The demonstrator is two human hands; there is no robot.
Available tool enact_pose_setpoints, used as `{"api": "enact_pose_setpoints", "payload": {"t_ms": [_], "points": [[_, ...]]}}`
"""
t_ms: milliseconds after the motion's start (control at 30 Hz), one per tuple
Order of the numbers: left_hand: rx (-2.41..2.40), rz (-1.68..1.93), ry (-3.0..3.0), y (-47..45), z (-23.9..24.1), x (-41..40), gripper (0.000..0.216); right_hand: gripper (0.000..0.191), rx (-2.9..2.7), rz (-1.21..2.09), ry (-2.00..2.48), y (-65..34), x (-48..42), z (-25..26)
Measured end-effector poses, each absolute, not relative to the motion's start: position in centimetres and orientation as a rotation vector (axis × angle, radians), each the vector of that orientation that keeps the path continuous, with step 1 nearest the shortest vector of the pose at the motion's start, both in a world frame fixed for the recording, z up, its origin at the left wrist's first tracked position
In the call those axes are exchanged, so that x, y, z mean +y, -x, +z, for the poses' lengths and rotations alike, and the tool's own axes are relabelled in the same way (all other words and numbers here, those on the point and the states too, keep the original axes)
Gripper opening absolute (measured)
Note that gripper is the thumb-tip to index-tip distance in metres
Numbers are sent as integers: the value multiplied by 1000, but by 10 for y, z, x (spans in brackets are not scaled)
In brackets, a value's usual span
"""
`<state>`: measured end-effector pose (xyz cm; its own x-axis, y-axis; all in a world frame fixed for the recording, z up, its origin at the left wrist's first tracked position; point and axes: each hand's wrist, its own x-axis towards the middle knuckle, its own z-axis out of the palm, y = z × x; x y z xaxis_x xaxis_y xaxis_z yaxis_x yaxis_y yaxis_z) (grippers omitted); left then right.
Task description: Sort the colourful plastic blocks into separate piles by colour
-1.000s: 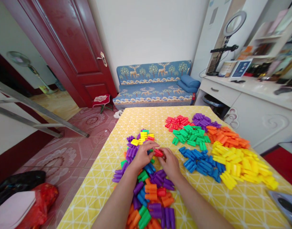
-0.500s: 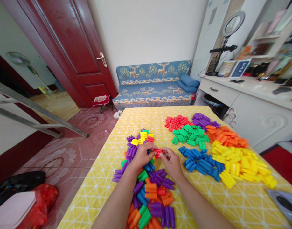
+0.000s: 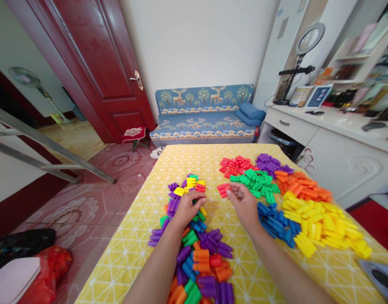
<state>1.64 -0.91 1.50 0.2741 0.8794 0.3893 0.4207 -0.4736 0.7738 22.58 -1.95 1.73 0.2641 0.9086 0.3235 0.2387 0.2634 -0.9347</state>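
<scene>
Between the thumb and fingers of my right hand (image 3: 244, 205) is a red plastic building block (image 3: 223, 190) made of joined tubes, held above the cloth. My left hand (image 3: 192, 205) hovers over the mixed pile, its thumb and forefinger slightly apart with nothing visible between them. Under and around it lie purple blocks (image 3: 209, 240), orange blocks (image 3: 200, 260), blue blocks (image 3: 189, 267) and green blocks (image 3: 192, 292), jumbled together. Several yellow blocks (image 3: 191, 182) and a few red ones (image 3: 200, 186) lie just beyond my left fingers. My left forearm covers part of this pile.
Sorted heaps lie on the right of the yellow tablecloth (image 3: 124, 253): red (image 3: 235, 166), purple (image 3: 271, 164), green (image 3: 257, 182), orange (image 3: 304, 186), blue (image 3: 278, 223) and yellow (image 3: 323, 221). An iron-like grey object (image 3: 376, 274) is at the right edge. A blue sofa (image 3: 203, 116) stands beyond.
My hands have parted. The right one has carried the red block right and slightly away, toward the red and green heaps, while the left has stayed over the mixed pile without it.
</scene>
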Motion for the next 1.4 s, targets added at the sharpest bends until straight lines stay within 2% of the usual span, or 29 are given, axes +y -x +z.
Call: {"api": "enact_pose_setpoints", "payload": {"t_ms": [100, 200, 333, 500, 667, 867, 1133, 1400], "points": [[1159, 1093, -2027, -16, 14, -8, 15, 31, -1216, 420, 1345, -269, 39, 42], [1171, 1065, -2028, -17, 14, -8, 14, 24, -1299, 275, 1644, -306, 97, 55], [1184, 1064, -2012, -16, 14, -9, 14, 21, -1359, 287, 1860, -331, 137, 55], [1176, 1070, -1988, -16, 14, -8, 15, 24, -1468, 237, 1992, -343, 143, 50], [1177, 1073, -1985, -17, 12, -7, 14, 47, -1590, 147, 2149, -344, 139, 54], [1192, 1078, -1978, -18, 13, -7, 13, 80, -1909, 220, 2548, -325, 141, 70], [1200, 1054, -1972, -17, 11, -7, 13, 109, -1946, 254, 2666, -320, 154, 63], [1195, 1048, -1958, -16, 10, -5, 14, 82, -2083, 116, 2488, -316, 163, 47]]}}
